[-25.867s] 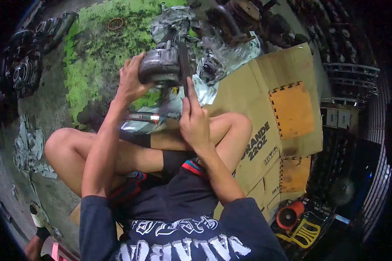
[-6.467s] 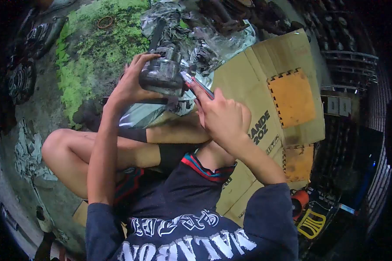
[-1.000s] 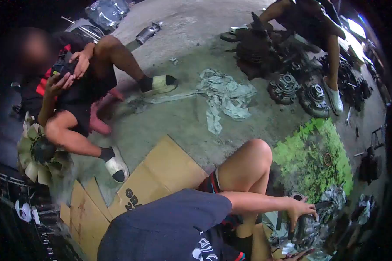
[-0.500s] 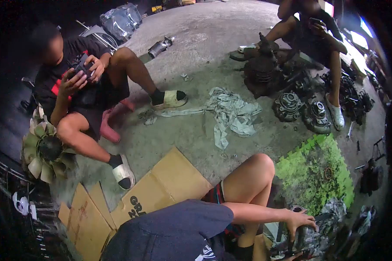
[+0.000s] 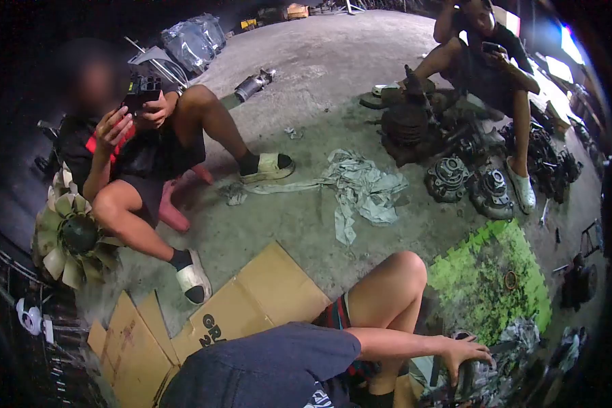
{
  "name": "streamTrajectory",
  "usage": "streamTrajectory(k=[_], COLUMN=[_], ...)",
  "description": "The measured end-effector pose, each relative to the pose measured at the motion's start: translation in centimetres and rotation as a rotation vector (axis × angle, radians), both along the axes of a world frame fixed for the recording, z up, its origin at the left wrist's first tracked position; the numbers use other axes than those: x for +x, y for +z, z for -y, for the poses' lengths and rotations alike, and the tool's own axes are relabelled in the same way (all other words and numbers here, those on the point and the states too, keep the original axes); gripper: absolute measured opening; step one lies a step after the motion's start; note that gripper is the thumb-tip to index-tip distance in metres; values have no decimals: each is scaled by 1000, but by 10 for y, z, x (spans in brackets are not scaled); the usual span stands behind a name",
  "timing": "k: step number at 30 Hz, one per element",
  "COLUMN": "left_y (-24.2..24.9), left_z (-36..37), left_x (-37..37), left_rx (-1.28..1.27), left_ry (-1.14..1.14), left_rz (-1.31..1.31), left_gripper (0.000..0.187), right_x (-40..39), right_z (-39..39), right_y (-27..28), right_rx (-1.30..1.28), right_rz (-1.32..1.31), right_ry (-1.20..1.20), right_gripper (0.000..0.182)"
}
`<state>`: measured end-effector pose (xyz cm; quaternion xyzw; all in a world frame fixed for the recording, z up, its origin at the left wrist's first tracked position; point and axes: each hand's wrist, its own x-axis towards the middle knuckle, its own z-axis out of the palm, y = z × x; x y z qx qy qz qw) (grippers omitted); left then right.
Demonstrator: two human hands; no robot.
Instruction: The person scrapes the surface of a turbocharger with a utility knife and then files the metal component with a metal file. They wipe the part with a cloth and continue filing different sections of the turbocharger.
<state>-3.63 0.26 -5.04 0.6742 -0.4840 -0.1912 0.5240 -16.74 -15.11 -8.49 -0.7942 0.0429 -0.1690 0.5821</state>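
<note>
At the lower right my left hand (image 5: 464,353) reaches out from my dark sleeve, past my raised knee (image 5: 404,272). Its fingers are spread, with the thumb pointing down, over a cluster of greasy metal parts (image 5: 479,384). Whether the fingertips touch a part is hard to see in the dim light. Crumpled, dirty plastic (image 5: 520,333) lies just beyond the fingers. A green foam mat (image 5: 493,279), blackened with grease, is on the floor behind the hand. My right hand is out of the picture.
A person at left holds a dark device (image 5: 141,92); another at top right holds a phone (image 5: 493,49). Flattened cardboard (image 5: 251,292), a crumpled cloth (image 5: 367,183), a fan (image 5: 78,234) and round metal housings (image 5: 449,178) lie on the concrete floor.
My left hand's fingers have straightened a little over the metal parts. The person at left has raised the dark device. The whole view has shifted slightly.
</note>
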Motion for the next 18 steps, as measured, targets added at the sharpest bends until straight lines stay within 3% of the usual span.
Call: streamTrajectory(k=[18], left_y=[-6], left_z=[5], left_x=[4], left_rx=[-1], left_ry=[-2], left_rz=[-48], left_gripper=[143], right_x=[-7], right_z=[4], right_y=[-12], right_rx=[97], right_rz=[-50], right_ry=[-60], right_gripper=[55])
